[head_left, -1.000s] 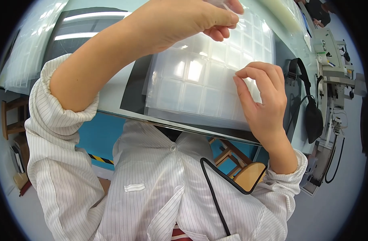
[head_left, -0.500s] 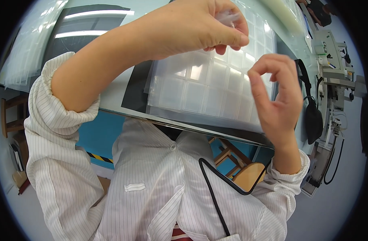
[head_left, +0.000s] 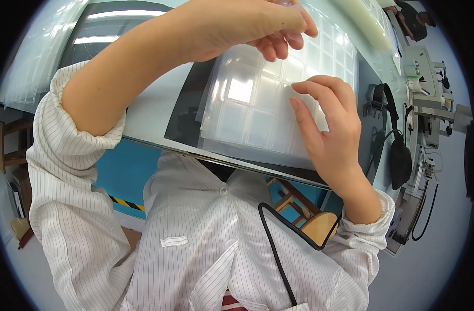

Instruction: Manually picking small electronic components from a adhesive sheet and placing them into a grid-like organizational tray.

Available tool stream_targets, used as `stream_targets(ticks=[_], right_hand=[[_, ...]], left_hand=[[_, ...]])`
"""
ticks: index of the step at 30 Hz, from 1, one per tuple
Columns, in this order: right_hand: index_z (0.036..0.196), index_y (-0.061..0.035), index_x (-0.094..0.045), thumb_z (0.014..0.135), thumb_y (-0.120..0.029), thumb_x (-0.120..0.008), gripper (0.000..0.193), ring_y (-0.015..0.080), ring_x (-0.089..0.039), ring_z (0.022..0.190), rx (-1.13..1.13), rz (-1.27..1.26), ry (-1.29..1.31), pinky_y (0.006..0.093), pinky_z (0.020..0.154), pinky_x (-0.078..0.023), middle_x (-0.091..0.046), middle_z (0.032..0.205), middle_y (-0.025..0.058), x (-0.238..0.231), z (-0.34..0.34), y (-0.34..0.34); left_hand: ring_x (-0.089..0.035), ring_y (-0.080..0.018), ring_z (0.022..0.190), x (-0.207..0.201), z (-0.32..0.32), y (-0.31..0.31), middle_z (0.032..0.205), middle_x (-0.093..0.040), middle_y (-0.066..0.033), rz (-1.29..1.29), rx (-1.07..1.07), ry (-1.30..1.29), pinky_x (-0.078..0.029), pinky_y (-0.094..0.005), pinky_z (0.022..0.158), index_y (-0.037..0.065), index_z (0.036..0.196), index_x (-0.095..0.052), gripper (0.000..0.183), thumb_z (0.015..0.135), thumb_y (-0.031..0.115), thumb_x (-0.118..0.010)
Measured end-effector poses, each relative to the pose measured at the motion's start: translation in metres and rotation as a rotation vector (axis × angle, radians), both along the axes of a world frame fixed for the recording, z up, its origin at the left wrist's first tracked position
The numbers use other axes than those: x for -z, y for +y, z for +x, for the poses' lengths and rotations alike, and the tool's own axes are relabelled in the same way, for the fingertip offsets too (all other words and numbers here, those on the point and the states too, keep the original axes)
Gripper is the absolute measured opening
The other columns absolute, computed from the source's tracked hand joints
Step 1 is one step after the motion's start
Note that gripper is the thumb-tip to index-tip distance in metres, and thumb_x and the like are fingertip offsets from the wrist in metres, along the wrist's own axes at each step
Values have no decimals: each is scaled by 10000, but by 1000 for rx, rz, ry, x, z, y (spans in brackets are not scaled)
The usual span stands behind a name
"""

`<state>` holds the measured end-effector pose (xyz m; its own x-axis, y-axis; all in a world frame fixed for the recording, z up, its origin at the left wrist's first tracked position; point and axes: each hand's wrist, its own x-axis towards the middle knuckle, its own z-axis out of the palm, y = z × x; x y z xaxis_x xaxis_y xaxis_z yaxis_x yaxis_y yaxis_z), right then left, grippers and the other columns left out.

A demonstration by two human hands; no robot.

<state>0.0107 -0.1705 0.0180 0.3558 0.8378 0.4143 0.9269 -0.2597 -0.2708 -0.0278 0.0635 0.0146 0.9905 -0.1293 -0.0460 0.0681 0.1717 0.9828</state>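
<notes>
My left hand (head_left: 252, 26) reaches across the far part of the worktable, its fingers closed on a bit of crumpled clear plastic film (head_left: 284, 2) that shows only partly at the top edge. Under it lies a stack of clear plastic sheets (head_left: 250, 116) divided into square pockets, shiny with reflected light. Hovering over the right side of that stack, my right hand (head_left: 333, 124) is open, thumb and index finger apart with nothing between them. Beneath the sheets, a dark mat (head_left: 188, 111) shows along the left edge.
More clear pocketed sheets (head_left: 32, 62) lie at the far left beside a dark glossy panel (head_left: 110, 31). A black strap (head_left: 390, 101) and black pouch (head_left: 401, 160) are at the right. Beyond stands bench equipment (head_left: 428, 78), with another person (head_left: 414, 20) farther off. A wooden stool (head_left: 320, 228) stands below.
My left hand has moved up and slightly left with the film. My right hand has shifted left over the sheets, and its thumb and index finger have spread apart.
</notes>
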Motion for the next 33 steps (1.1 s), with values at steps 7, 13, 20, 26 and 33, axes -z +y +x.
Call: stream_targets(ticks=[7, 13, 20, 26, 33], right_hand=[[955, -18, -683, 771, 21, -764, 205, 291, -581, 897, -36, 11, -55, 368, 767, -489, -641, 972, 101, -3, 6, 1], [951, -10, -678, 797, 12, -770, 180, 270, -604, 952, -38, 6, -76, 346, 830, -484, -658, 1002, 110, -1, 7, -2], [979, -10, -664, 838, 3, -738, 160, 236, -580, 940, -58, -27, -79, 321, 802, -457, -651, 1021, 95, -14, 11, 1], [1069, 19, -636, 963, -20, -658, 116, 98, -521, 926, -124, 107, 203, 228, 794, -382, -617, 1087, 43, -33, 26, 5], [1039, -2, -660, 868, -10, -729, 184, 178, -578, 905, -45, -10, 82, 287, 771, -454, -646, 1015, 70, -8, 8, 11]], left_hand=[[-609, -135, 778, -4, -1, -3, 870, -632, -72, 19, -19, 25, -536, -258, 723, -65, 1185, -592, 296, 989, 155, -574], [-599, -132, 785, -14, -2, -10, 857, -623, -60, 159, -29, 87, -524, -261, 710, -67, 1202, -591, 309, 960, 122, -549], [-563, -112, 765, -5, -3, -6, 833, -602, -21, 155, -13, -97, -468, -248, 676, -34, 1185, -618, 368, 964, 261, -637], [-531, -90, 724, -14, -5, -1, 784, -564, 2, 297, 295, -25, -441, -245, 644, -9, 1022, -660, 546, 920, 524, -717], [-556, -90, 736, -1, -4, 2, 886, -635, -57, 177, -28, -65, -479, -245, 675, -66, 1115, -647, 328, 993, 236, -612]])
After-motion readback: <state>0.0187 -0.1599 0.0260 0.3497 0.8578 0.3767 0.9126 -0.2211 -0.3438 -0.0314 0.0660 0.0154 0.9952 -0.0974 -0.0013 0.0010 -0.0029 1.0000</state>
